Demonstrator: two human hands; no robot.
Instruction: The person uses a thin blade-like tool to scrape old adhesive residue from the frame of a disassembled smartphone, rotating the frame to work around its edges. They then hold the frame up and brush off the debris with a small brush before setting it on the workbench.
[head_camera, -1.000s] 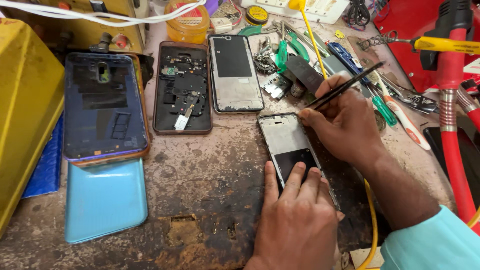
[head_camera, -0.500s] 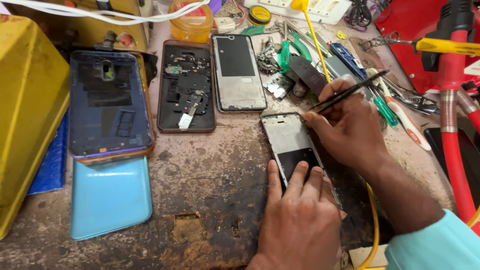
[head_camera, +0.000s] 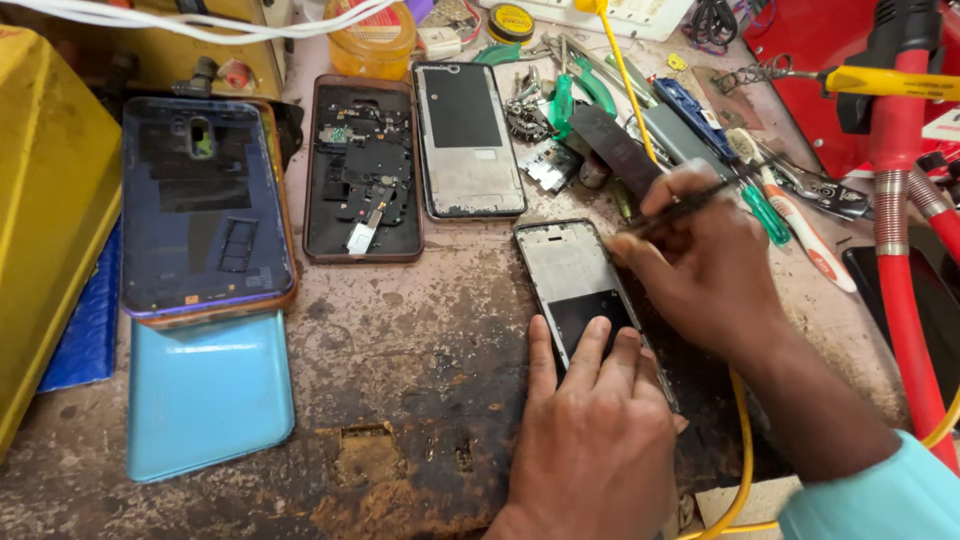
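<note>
- Tabletop (head_camera: 400, 340): worn, stained and pitted; I log it as carrying everything below.
- Yellow case (head_camera: 45, 230): bulky, at the far left edge.
- Red hose (head_camera: 900, 300): runs down the right side, with a ribbed metal collar.
- Light blue back cover (head_camera: 205, 395): lies flat at lower left, its top edge tucked under the dark blue phone back.
- Dark blue phone back (head_camera: 205, 205): inner side up, orange rim showing, above the light blue cover.
- Opened phone body (head_camera: 362, 170): black, circuit parts exposed, just right of the dark blue back.
- Phone frame with black panel (head_camera: 468, 140): upright beside the opened body.
- Left hand (head_camera: 595, 440): mine, lower centre, fingers spread flat and pressing the lower end of the phone mid-frame.
- Right hand (head_camera: 700, 265): mine, fingers pinched together on the black tweezers, knuckles over the mid-frame's right edge.
- Phone mid-frame (head_camera: 572, 270): silver with a dark lower window, lying centre-right on the tabletop, between both hands.
- Yellow cable (head_camera: 625, 75): crosses from the top edge down behind my right hand.
- Amber jar (head_camera: 372, 40): at the top, above the opened body.
- Green-handled screwdriver (head_camera: 765, 215): just beyond my right hand.
- Black tweezers (head_camera: 690, 205): slim, tilted, tip near the mid-frame's upper right corner; contact I cannot tell.
</note>
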